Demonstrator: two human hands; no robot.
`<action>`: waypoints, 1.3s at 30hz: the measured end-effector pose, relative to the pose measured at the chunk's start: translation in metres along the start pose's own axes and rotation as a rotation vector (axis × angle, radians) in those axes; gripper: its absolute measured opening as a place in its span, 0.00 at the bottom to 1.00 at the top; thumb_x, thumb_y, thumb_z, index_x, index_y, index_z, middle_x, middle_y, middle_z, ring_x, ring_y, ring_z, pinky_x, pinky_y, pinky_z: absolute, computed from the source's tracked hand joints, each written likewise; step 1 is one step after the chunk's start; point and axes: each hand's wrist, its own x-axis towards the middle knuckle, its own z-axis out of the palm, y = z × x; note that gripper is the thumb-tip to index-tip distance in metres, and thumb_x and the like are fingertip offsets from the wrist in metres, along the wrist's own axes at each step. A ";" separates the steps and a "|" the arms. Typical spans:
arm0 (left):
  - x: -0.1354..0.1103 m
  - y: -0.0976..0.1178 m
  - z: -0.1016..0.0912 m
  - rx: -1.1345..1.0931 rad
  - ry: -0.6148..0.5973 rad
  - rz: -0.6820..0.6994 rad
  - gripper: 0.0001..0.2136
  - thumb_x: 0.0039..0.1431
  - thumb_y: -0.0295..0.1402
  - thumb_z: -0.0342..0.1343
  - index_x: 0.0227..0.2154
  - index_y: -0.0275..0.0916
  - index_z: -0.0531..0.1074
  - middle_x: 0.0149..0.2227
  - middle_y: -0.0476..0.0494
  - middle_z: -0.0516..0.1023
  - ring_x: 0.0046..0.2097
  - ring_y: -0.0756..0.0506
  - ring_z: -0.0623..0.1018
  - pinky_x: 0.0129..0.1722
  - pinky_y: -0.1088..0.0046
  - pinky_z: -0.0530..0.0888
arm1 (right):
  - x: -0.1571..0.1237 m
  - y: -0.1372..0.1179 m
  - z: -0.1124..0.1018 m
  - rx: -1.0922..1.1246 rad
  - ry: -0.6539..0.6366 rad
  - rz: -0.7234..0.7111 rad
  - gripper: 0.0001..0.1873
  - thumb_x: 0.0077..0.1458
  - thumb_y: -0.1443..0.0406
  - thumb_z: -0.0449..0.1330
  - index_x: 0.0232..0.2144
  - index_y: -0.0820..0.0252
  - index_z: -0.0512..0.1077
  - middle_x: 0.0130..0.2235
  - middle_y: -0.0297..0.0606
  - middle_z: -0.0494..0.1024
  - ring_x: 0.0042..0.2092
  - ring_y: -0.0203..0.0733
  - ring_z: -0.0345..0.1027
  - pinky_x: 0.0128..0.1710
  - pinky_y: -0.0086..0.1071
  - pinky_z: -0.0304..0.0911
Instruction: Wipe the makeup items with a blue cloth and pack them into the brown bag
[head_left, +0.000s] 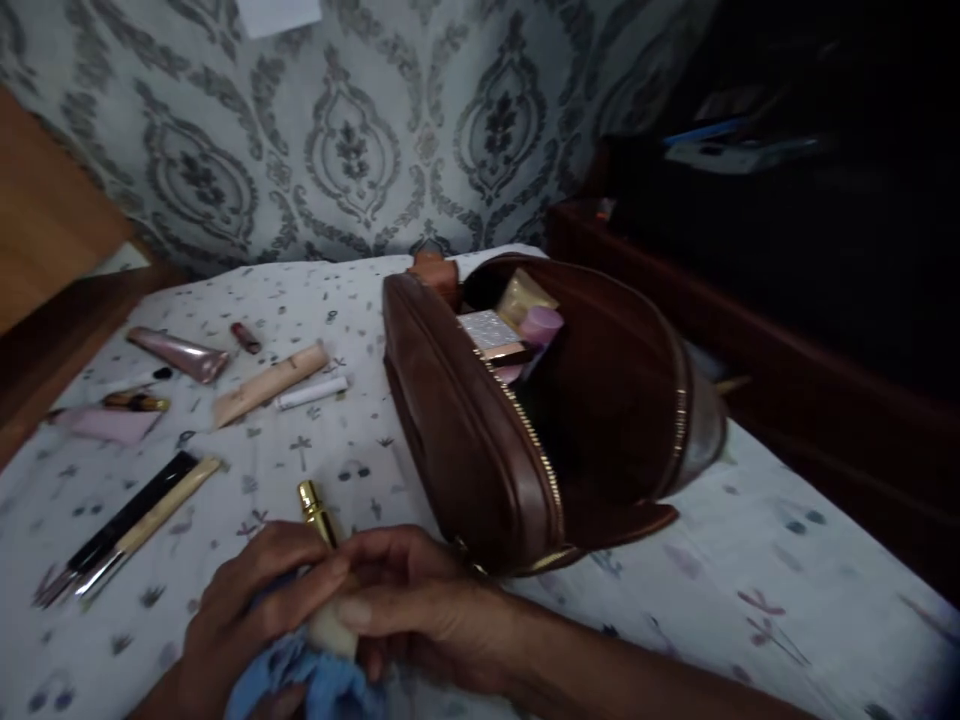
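Observation:
My left hand is closed around a crumpled blue cloth at the bottom of the head view. Touching it from the right, my right hand grips a pale cream-coloured cosmetic container, which the cloth partly wraps. Just beyond my fingers a shiny gold cap shows. Whether it belongs to the cream container is hidden by my hands. Beside my right hand stands a brown leather bag, unzipped, with a silver-topped box, a pink-lidded jar and a gold packet inside.
Makeup brushes lie at the left on the patterned sheet. Behind them are a metallic pink tube, a pale pink tube, a beige tube and a white stick. A dark wooden edge borders the right.

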 end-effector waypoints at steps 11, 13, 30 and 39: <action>0.029 -0.014 -0.020 -0.010 0.207 -0.157 0.11 0.68 0.25 0.47 0.47 0.42 0.70 0.40 0.45 0.77 0.42 0.46 0.77 0.43 0.69 0.75 | -0.005 -0.005 0.009 -0.146 0.034 -0.094 0.27 0.39 0.58 0.78 0.39 0.60 0.73 0.33 0.29 0.76 0.24 0.25 0.65 0.24 0.20 0.58; 0.037 -0.021 -0.026 0.006 0.239 -0.197 0.10 0.68 0.24 0.46 0.44 0.41 0.71 0.39 0.45 0.76 0.42 0.46 0.76 0.42 0.70 0.74 | -0.004 -0.004 0.007 -0.241 0.096 -0.154 0.28 0.41 0.55 0.77 0.41 0.59 0.72 0.34 0.30 0.76 0.25 0.26 0.65 0.24 0.21 0.57; 0.035 -0.038 -0.010 0.382 -0.355 -0.358 0.17 0.70 0.45 0.44 0.51 0.41 0.70 0.45 0.42 0.73 0.46 0.41 0.77 0.40 0.66 0.75 | 0.017 0.011 -0.004 -1.100 0.581 -0.673 0.16 0.52 0.58 0.65 0.43 0.58 0.75 0.34 0.36 0.76 0.33 0.38 0.69 0.35 0.33 0.68; 0.036 -0.038 -0.009 0.381 -0.363 -0.340 0.14 0.71 0.41 0.43 0.44 0.41 0.72 0.43 0.43 0.75 0.45 0.42 0.78 0.43 0.66 0.76 | 0.022 0.009 0.005 -1.141 0.579 -0.704 0.14 0.51 0.62 0.65 0.42 0.58 0.75 0.35 0.35 0.76 0.33 0.38 0.70 0.35 0.32 0.70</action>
